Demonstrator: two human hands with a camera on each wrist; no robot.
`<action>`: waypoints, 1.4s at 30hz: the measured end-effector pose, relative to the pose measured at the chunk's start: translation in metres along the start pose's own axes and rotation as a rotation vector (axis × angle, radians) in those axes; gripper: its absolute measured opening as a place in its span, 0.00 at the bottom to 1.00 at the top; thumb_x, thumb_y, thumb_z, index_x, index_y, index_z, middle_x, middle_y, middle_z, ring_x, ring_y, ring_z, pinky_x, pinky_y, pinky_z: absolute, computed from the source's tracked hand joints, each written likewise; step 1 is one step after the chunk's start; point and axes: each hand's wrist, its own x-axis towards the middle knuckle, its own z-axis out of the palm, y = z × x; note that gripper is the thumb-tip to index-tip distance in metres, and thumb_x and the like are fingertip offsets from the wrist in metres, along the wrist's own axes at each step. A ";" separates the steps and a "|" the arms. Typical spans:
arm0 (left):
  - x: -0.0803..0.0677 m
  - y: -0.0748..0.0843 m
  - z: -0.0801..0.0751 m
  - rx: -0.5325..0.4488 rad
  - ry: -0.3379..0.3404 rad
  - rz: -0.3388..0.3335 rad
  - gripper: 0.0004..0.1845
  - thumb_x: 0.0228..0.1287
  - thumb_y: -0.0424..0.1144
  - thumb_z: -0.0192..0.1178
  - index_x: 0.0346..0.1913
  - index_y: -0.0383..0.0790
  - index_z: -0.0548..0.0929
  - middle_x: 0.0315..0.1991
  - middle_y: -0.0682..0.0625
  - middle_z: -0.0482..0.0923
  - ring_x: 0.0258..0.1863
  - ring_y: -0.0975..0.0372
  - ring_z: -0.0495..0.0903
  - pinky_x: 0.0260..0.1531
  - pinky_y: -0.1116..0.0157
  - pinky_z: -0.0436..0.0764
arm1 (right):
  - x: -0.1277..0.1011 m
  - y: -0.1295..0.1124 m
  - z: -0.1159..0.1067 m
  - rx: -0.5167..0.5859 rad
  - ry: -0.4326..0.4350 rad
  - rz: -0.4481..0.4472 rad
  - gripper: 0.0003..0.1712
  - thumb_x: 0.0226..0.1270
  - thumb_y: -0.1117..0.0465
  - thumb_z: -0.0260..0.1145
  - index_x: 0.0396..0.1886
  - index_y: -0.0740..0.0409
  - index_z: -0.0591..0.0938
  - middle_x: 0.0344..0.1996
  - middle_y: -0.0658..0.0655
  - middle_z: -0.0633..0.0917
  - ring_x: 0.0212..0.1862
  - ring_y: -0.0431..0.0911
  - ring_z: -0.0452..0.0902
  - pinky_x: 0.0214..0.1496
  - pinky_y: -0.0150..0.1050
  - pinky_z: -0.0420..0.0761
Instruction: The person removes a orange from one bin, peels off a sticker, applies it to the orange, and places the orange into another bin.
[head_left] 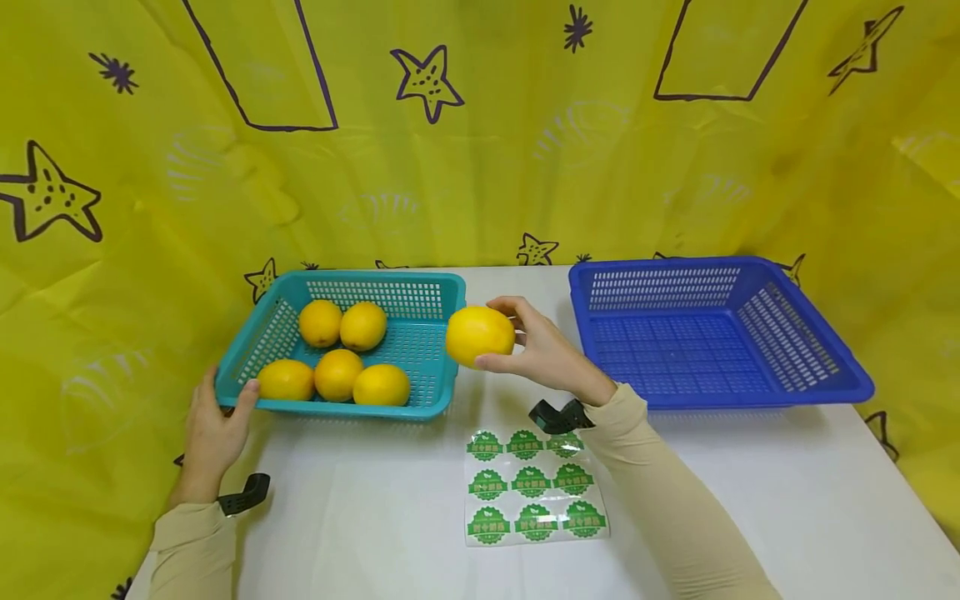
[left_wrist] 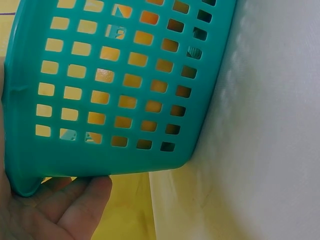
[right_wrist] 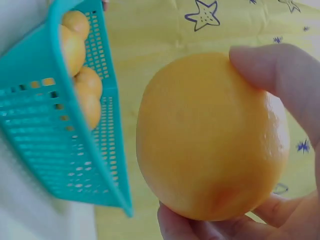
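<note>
My right hand (head_left: 536,350) grips a yellow lemon (head_left: 480,335) above the table, just right of the teal basket (head_left: 442,287); up close the lemon (right_wrist: 210,137) fills the right wrist view, held between thumb and fingers (right_wrist: 280,75). Several more lemons (head_left: 337,373) lie in the teal basket. My left hand (head_left: 213,425) holds the basket's near left corner, thumb over the rim; the left wrist view has the basket wall (left_wrist: 115,150) with my fingers (left_wrist: 75,205) under it. A sheet of green round stickers (head_left: 534,487) lies flat on the table below my right wrist.
An empty blue basket (head_left: 847,383) stands at the right on the white table (head_left: 360,517). Yellow cloth with star drawings (head_left: 427,79) hangs behind and at both sides. Black wrist straps (head_left: 558,415) show on both arms.
</note>
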 end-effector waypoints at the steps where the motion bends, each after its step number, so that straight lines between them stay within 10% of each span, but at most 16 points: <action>1: 0.000 0.000 0.000 -0.001 0.004 -0.002 0.39 0.73 0.49 0.52 0.74 0.27 0.52 0.66 0.24 0.56 0.61 0.32 0.59 0.62 0.36 0.56 | -0.004 0.003 0.000 0.013 0.010 0.011 0.43 0.56 0.55 0.77 0.66 0.60 0.65 0.61 0.57 0.71 0.57 0.53 0.73 0.61 0.49 0.72; 42: -0.002 -0.001 0.002 0.002 0.008 -0.035 0.39 0.74 0.49 0.52 0.75 0.29 0.50 0.65 0.24 0.57 0.59 0.34 0.60 0.61 0.37 0.58 | -0.059 0.092 0.010 -0.053 0.010 0.264 0.45 0.63 0.56 0.71 0.74 0.63 0.59 0.66 0.67 0.68 0.58 0.58 0.70 0.60 0.55 0.69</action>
